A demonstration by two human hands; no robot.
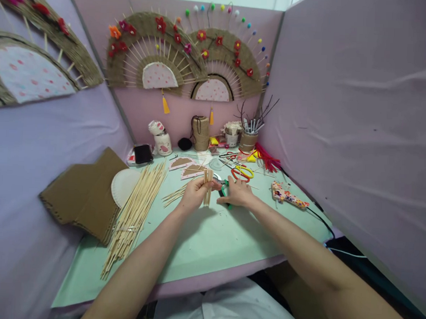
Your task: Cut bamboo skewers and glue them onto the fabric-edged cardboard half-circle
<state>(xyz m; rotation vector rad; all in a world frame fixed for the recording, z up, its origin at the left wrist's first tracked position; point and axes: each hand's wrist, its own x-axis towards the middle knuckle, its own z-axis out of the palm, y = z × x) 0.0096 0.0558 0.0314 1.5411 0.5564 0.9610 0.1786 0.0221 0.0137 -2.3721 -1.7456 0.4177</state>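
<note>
My left hand [194, 193] is closed around a small bundle of short bamboo sticks [207, 188], held upright above the table. Just to the right of it, my right hand [239, 193] is curled over the green-handled pliers [223, 189], with the handles between thumb and fingers. The metal jaws point left towards the sticks, and part of the handles is hidden by my fingers. More cut sticks [175, 194] lie on the table left of my left hand. Beyond my hands are two cardboard half-rounds [194, 170] with pale patterned edging.
A long pile of bamboo sticks [134, 217] lies left, beside a white paper disc [123, 188] and brown cardboard [86, 195]. Scissors [243, 172] lie behind my right hand. A patterned glue gun [288, 196] with a cord is at right. A twine spool [200, 134] stands behind.
</note>
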